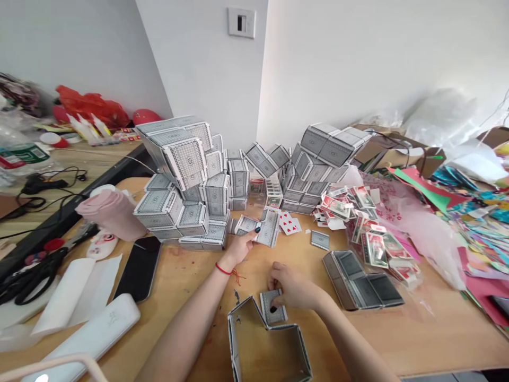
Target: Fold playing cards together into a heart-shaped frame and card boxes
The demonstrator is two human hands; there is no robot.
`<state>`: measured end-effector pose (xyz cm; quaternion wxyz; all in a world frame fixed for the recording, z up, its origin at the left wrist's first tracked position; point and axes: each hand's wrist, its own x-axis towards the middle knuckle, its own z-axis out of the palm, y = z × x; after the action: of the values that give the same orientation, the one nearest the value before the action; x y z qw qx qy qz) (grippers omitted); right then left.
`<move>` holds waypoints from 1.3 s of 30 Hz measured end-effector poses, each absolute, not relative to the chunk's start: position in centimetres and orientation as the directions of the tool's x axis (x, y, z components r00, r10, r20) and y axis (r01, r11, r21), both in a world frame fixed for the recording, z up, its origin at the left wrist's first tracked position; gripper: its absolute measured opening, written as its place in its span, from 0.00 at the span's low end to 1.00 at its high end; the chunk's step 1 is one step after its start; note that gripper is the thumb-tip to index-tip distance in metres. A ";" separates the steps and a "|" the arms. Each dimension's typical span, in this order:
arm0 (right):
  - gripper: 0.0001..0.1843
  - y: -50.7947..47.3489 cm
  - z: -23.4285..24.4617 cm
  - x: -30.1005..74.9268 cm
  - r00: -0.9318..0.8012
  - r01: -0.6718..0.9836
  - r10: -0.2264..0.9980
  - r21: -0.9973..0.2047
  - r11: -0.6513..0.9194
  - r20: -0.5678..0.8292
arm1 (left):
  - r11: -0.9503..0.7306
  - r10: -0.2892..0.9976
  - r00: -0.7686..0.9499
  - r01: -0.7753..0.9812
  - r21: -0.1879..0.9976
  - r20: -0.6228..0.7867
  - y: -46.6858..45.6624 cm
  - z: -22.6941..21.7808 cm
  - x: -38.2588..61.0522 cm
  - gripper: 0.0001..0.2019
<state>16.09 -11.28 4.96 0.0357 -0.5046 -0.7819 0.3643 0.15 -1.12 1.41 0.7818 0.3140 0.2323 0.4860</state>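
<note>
- Two bare hands work over a tan wooden table [191, 281].
- The left hand [238, 248], a thin red string at its wrist, has its fingers [251, 237] pinching a loose fan of cards [267, 229] with grey lattice-print backs and glossy stock.
- The right hand [293, 289] curls over a small squared deck [275, 314] with the same grey print. Thumb and fingertips are closed on it.
- The deck sits just below those fingers, at the notched rim of an open box [266, 350].
- The box is matt grey board with angular, folded walls.
- Beyond the left fingers rises a blocky heap of packs [186, 175], grey-patterned and boxy, some of them tilted.
- Just right of the cards lie face-up cards with red hearts [289, 224].
- Right of the right hand lies a long flat tray [358, 281] with dark compartments.
- Far to the left of both hands are a black slab phone [139, 268] and black-handled scissors [27, 278].
</note>
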 end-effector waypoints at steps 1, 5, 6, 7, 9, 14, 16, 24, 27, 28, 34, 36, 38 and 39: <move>0.15 -10.9 4.8 16.1 -0.487 0.753 0.814 -0.624 0.207 -0.317 | 0.334 0.905 0.423 -0.627 0.704 -0.053 -1.1 1.4 -0.1 0.17; 0.09 -8.4 3.4 16.8 -0.376 0.578 0.887 -0.816 -0.003 -0.269 | 0.437 0.876 0.472 -0.687 0.580 -0.102 -1.0 1.4 -1.1 0.16; 0.10 -7.8 3.1 17.1 -0.271 0.465 0.934 -0.881 -0.084 -0.232 | 0.467 0.867 0.482 -0.703 0.536 -0.124 -1.0 1.4 -1.4 0.16; 0.12 -7.3 2.8 17.4 -0.125 0.336 0.977 -0.934 -0.121 -0.171 | 0.485 0.864 0.484 -0.720 0.497 -0.142 -0.9 1.4 -1.6 0.16; 0.17 -7.2 2.9 18.2 0.096 0.186 0.992 -0.978 -0.096 -0.079 | 0.488 0.868 0.473 -0.753 0.442 -0.152 -0.9 1.5 -1.7 0.16; 0.17 -12.1 6.4 19.0 -0.321 0.421 0.932 -0.907 -0.018 -0.168 | 0.438 0.891 0.442 -0.779 0.449 -0.102 -0.7 1.4 -1.5 0.17; 0.21 -14.5 7.9 18.5 -0.507 0.503 0.846 -0.854 0.136 -0.164 | 0.433 0.885 0.459 -0.755 0.493 -0.076 -0.8 1.3 -1.3 0.18; 0.11 -13.1 7.2 17.2 -0.433 0.768 0.892 -0.573 0.288 -0.132 | 0.303 0.833 0.548 -0.563 0.769 0.074 -1.9 4.8 -1.2 0.22; 0.11 -9.5 6.2 17.2 -0.326 0.787 0.946 -0.554 0.271 0.000 | 0.184 0.840 0.520 -0.537 0.823 0.152 -2.2 7.1 -1.6 0.22; 0.11 -8.4 6.0 17.2 -0.268 0.793 0.962 -0.556 0.250 0.051 | 0.148 0.844 0.506 -0.534 0.832 0.175 -2.2 7.8 -1.8 0.20; 0.20 -6.9 5.5 19.2 0.124 0.699 0.932 -0.696 0.162 0.340 | 0.050 0.802 0.543 -0.478 0.877 0.250 -2.3 10.3 -3.9 0.18; 0.19 -8.5 5.8 21.1 0.163 0.776 0.919 -0.622 0.105 0.359 | -0.002 0.766 0.587 -0.407 0.913 0.263 -2.7 11.2 -4.4 0.19; 0.17 -10.6 5.9 23.3 0.167 0.882 0.899 -0.470 0.047 0.404 | -0.032 0.648 0.728 -0.268 0.963 0.224 -3.4 12.1 -4.2 0.20; 0.16 -11.6 5.8 24.3 0.158 0.922 0.889 -0.388 0.023 0.429 | -0.018 0.567 0.807 -0.187 0.982 0.164 -4.0 12.4 -3.9 0.21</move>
<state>24.28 -11.63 5.77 0.3023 -0.6985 -0.6481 -0.0267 -3.95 -3.98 12.44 0.6856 0.6585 0.1440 0.2748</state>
